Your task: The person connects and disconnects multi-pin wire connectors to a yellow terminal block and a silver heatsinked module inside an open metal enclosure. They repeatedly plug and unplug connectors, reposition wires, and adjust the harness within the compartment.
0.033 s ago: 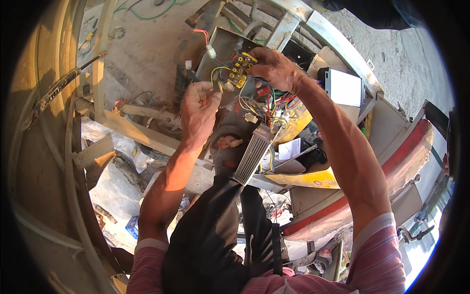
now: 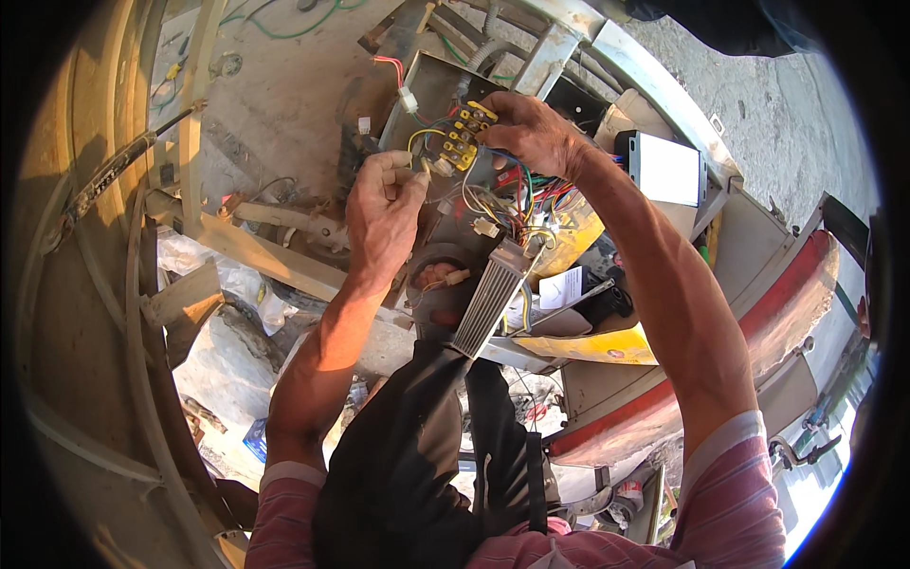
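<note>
My right hand (image 2: pixel 538 131) grips the upper right side of a yellow terminal block (image 2: pixel 461 152) that has metal screws along it. Thumb and fingers of my left hand (image 2: pixel 384 207) are pinched together just left of the block, around a thin yellow wire (image 2: pixel 422 132) that loops up toward it. My left fingertips partly hide the wire's end. A white connector plug (image 2: pixel 408 100) with red wires hangs above the block. Below, a bundle of coloured wires (image 2: pixel 521 201) runs to a finned metal box (image 2: pixel 493 296).
An open metal frame (image 2: pixel 550 59) surrounds the wiring. A white-topped box (image 2: pixel 666 171) sits right of my right forearm. Yellow panels and a white paper (image 2: pixel 560 288) lie nearer me. A beige metal bar (image 2: pixel 270 254) crosses at left, and a red-and-white panel (image 2: pixel 777 294) stands at far right.
My left hand has shifted slightly up and left, and its fingers have curled differently beside the wire. The right hand and the terminal block stay put.
</note>
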A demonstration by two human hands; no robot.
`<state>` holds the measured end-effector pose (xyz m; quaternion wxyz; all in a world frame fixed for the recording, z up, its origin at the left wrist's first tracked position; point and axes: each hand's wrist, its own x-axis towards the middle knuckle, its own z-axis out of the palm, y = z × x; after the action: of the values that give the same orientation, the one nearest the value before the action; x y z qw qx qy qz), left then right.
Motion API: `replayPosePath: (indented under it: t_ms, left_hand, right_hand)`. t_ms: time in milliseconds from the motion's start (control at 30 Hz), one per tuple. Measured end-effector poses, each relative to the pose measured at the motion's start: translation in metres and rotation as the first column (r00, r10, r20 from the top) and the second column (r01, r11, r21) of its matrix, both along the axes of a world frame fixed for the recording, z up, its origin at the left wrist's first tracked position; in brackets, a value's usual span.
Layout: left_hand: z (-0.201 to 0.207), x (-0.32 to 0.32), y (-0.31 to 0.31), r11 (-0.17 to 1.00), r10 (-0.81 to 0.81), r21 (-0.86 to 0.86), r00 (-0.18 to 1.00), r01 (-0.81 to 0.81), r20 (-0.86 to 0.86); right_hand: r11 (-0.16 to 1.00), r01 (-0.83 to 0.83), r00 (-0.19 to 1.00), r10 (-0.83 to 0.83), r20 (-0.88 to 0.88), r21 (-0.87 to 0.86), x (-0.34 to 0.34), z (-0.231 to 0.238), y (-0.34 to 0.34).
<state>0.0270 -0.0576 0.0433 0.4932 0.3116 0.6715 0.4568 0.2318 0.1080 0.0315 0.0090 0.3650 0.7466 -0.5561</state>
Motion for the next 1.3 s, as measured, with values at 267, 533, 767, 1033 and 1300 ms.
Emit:
replayPosePath:
  t_ms: [267, 533, 767, 1033, 1300]
  left_hand:
    - [0.013, 0.025, 0.021, 0.926, -0.342, 0.074, 0.907, 0.370, -0.245]
    - [0.009, 0.007, -0.009, 0.839, -0.537, 0.022, 0.834, 0.543, -0.125]
    - [0.010, 0.019, -0.011, 0.768, -0.468, 0.207, 0.752, 0.606, -0.463]
    - [0.010, 0.025, 0.026, 0.803, -0.595, -0.209, 0.736, 0.558, -0.323]
    - [0.005, 0.024, 0.062, 0.539, -0.839, -0.366, 0.448, 0.759, -0.308]
  right_hand:
    - [1.000, 0.008, 0.999, -0.008, -0.031, 0.026, 0.002, -0.004, 0.000]
    - [0.980, 0.140, 0.983, -0.155, -0.101, -0.145, 0.001, -0.007, -0.002]
    - [0.997, 0.067, 0.997, -0.068, -0.030, -0.038, -0.002, 0.004, -0.003]
    - [0.999, 0.015, 1.000, -0.015, 0.006, 0.049, -0.001, -0.006, 0.000]
    - [0.999, 0.048, 0.997, -0.047, -0.067, 0.008, 0.002, -0.014, -0.001]
